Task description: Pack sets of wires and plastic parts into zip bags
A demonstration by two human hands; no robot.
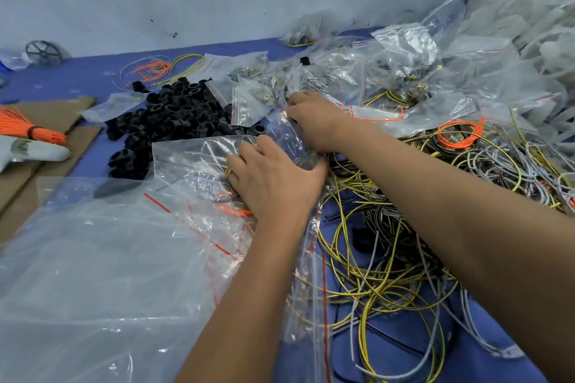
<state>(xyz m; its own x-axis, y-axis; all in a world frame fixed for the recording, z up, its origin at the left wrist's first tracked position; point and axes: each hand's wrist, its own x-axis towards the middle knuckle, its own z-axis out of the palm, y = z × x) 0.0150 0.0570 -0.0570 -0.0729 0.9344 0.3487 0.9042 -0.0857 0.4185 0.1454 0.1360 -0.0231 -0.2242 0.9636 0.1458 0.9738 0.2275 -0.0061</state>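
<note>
Here left hand (273,183) presses flat on limp, slippery clear zip bag (199,165); right hand (311,118) seemingly pinches bag's mouth edge, best hold.

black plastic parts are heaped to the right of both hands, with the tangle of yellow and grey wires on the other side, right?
Not quite: in the head view the black plastic parts are heaped to the left of both hands, the left hand and right hand. The tangle of yellow and grey wires is on the other side, to the right.
</note>
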